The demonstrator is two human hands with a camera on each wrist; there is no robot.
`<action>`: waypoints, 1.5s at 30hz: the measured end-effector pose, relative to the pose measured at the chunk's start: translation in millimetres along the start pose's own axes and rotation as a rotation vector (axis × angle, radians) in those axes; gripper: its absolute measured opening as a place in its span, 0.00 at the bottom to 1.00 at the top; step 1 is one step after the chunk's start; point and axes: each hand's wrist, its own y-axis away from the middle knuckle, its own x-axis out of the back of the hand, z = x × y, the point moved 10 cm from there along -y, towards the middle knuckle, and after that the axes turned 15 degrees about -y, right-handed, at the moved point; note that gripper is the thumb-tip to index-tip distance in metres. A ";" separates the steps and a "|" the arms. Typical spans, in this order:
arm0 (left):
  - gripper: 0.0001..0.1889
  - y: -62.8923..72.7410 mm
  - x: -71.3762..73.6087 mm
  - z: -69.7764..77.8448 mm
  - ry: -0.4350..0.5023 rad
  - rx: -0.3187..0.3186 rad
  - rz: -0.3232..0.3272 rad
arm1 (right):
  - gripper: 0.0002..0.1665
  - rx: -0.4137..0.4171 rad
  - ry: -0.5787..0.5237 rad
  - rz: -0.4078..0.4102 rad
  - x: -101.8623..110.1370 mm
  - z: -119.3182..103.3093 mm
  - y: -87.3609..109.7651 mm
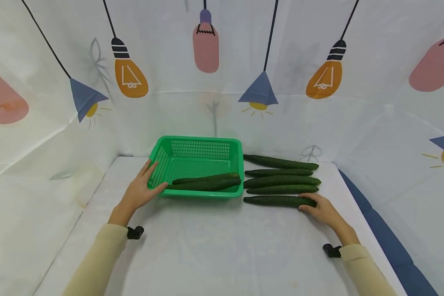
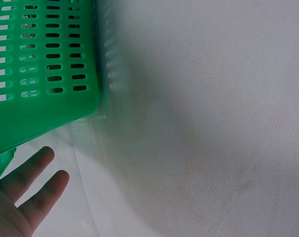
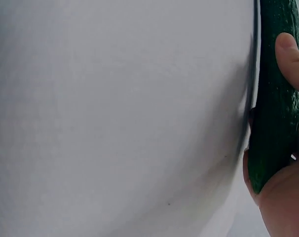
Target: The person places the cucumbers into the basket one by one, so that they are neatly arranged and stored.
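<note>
My left hand (image 1: 138, 191) rests against the left rim of a green plastic basket (image 1: 237, 168), its thumb at the front left corner. In the left wrist view two straight, spread fingers (image 2: 46, 195) of it show beside the basket's slotted wall (image 2: 53, 116). Two cucumbers (image 1: 207, 183) lie along the front inside the basket. To the right of the basket, my right hand (image 1: 324, 210) grips the right end of the nearest cucumber (image 1: 271, 201). The right wrist view shows the thumb pressed along that cucumber (image 3: 275, 118) and its tip close to the palm.
Several more cucumbers (image 1: 281, 181) lie side by side behind the held one, pointing left to right. A white cloth covers the table (image 1: 222, 246). Behind it hangs a white curtain (image 1: 170, 115) printed with lamps. A blue edge (image 1: 385, 234) runs along the table's right side.
</note>
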 end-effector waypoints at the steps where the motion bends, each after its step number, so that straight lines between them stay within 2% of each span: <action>1: 0.48 -0.3 0.1 -0.4 -0.002 0.001 -0.001 | 0.29 0.003 -0.001 0.000 0.3 -1.5 -0.2; 8: 0.49 -0.8 0.2 -0.7 -0.004 0.000 -0.010 | 0.28 0.021 -0.021 0.037 4.3 -11.0 0.4; 15: 0.48 0.0 3.9 -1.0 -0.001 0.002 -0.002 | 0.27 0.069 -0.004 0.096 15.8 -33.7 -5.3; 23: 0.49 -0.9 1.2 -2.1 -0.003 -0.003 0.006 | 0.30 0.081 0.030 0.090 26.9 -53.3 -16.8; 35: 0.48 0.8 0.3 -0.7 0.002 0.002 -0.002 | 0.31 0.080 0.057 0.097 39.9 -58.8 -19.3; 45: 0.48 2.3 -0.7 -0.3 -0.006 -0.001 0.003 | 0.29 0.170 0.085 0.153 49.2 -80.4 -28.0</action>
